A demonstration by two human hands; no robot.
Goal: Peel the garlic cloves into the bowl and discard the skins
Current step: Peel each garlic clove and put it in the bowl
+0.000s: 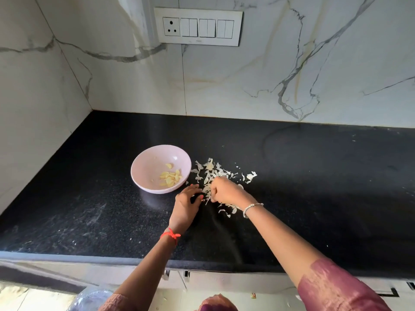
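skins: a loose scatter of papery skins (212,170) lies on the black counter (314,176), just right of the bowl and mostly beyond the hands, with a few scraps trailing back under the right wrist
lie of the pile: its long run goes sideways, from the bowl's edge out to the right – so a sweep would work inward from that far right end
right hand (225,190): nearer the pile, knuckles up, fingers curled down into the skins and seemingly bunching a tuft of them
left hand (187,202): resting on the counter just beside the right, fingers loosely spread and cupped toward it like a stop; i can't see anything held in it
bowl (148,160): pale, upright, left of both hands, close to the left fingertips but apart from them
peeled cloves (170,177): a small heap in the bowl's near right side
step, as i judge it: peeling looks finished – this is gathering the skins to throw out
in the way: only the bowl, close enough that a careless sweep could flick skins in
around: marble wall (292,63) with a switch panel (198,26)
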